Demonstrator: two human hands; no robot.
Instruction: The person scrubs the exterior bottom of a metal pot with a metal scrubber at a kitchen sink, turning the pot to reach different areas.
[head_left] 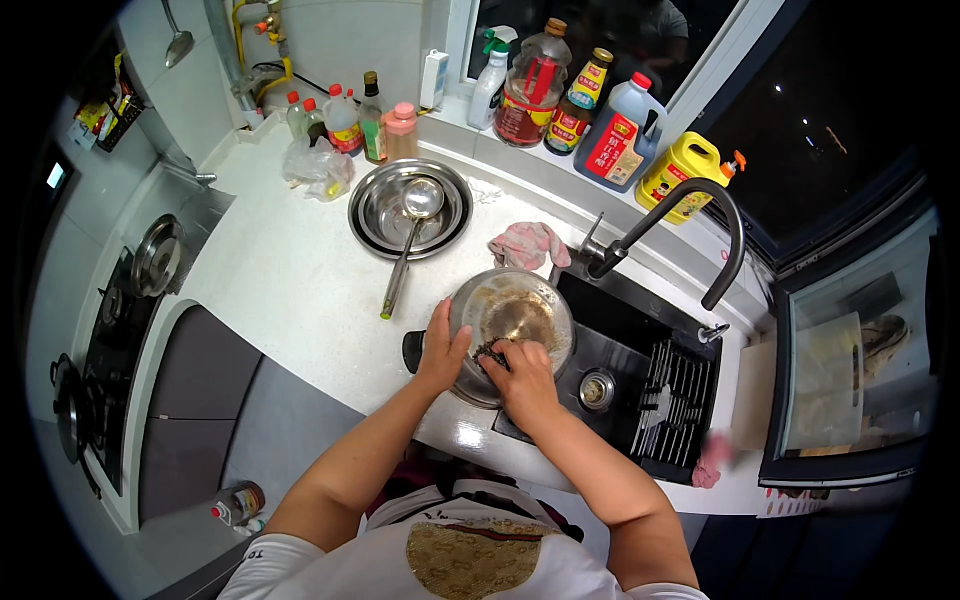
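Dark clump (488,353) partly hidden by right hand (528,382)

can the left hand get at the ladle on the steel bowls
Likely yes: the ladle handle ends near the left hand with only counter between, though that hand touches the metal cookware.

Looks down steeply from the left side of a head-worn pair, from above and on the near side of the sink (612,345). Faces the counter (290,250) left of the sink, with the left hand (440,350) and right hand (527,380) near mid-view, close enough to tell fingers apart. Spans widely, from the stove (118,335) well left of the sink to the window (830,110) beyond it. Catches the wearer's shirt (345,560) on the sink's near side. Stands upright, unmirrored, bending straight edges toward a dark round rim.
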